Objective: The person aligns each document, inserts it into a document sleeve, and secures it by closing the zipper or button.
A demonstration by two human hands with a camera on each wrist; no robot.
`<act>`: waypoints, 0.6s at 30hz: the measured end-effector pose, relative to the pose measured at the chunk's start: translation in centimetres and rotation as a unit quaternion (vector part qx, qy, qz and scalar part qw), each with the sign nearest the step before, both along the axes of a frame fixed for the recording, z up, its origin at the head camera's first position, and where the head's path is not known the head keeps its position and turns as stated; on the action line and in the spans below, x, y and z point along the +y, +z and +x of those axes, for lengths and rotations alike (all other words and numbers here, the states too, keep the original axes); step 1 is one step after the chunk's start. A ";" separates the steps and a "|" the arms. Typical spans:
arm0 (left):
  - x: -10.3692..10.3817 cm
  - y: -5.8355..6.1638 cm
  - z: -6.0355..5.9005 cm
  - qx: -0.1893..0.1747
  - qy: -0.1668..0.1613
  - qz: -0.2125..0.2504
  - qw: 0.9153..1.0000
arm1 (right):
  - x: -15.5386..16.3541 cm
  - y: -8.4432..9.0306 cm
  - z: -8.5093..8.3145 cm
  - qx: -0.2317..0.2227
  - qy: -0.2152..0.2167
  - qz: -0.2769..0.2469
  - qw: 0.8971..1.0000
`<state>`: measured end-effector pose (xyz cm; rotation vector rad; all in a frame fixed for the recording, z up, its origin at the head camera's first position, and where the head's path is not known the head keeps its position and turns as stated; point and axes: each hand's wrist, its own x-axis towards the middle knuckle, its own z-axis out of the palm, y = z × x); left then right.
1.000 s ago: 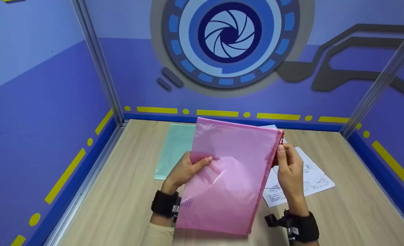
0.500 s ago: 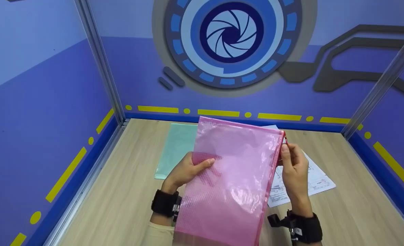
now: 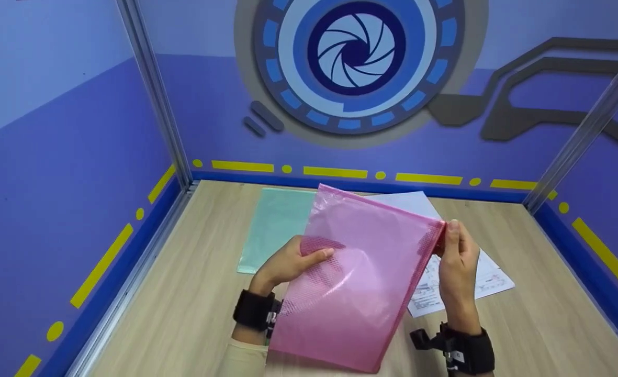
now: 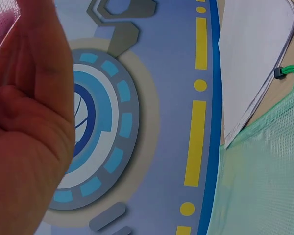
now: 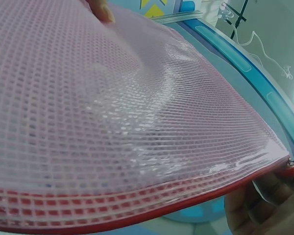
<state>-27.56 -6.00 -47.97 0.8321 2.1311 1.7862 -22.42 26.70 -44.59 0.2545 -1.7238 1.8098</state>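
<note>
You can read no words or numbers here. In the head view, the printed sheets [image 3: 489, 280] right of centre carry line drawings and print too fine for you to make out; the pale tag [image 3: 458, 357] on your black wrist strap [image 3: 480, 356], lower right, is equally illegible.

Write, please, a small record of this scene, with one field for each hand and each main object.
pink pouch: mesh, held up over the table
left hand: grips its left side, thumb in front
right hand: holds its upper right corner
green pouch: on the table, partly hidden by the pink one
papers: printed, on the table, partly hidden
</note>
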 end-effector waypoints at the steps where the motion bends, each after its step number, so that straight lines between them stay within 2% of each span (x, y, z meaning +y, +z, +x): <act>1: 0.0 0.0 -0.1 -0.001 0.001 -0.003 1.000 | 0.0 0.0 0.0 -0.005 -0.006 0.002 1.000; 5: -0.3 -0.2 -0.3 -0.002 -0.003 -0.009 1.000 | 0.1 -0.1 -0.1 -0.025 -0.048 0.023 0.998; 9: -0.8 -0.3 -0.4 0.004 -0.014 -0.008 1.000 | 0.2 0.0 0.1 -0.040 -0.109 0.028 0.993; 13: -1.3 0.1 -0.3 0.008 -0.002 -0.002 1.000 | 0.4 0.1 0.1 -0.043 -0.137 0.015 0.989; 15: -1.3 0.4 -0.1 0.019 0.030 0.006 0.999 | 0.5 0.1 0.0 -0.041 -0.131 0.022 0.990; 17: -1.0 0.8 0.1 0.053 0.090 0.000 0.995 | 0.3 0.0 -0.1 -0.042 -0.118 0.046 0.991; 18: -0.8 1.0 0.3 0.078 0.127 -0.006 0.989 | 0.1 0.0 -0.2 -0.043 -0.114 0.067 0.990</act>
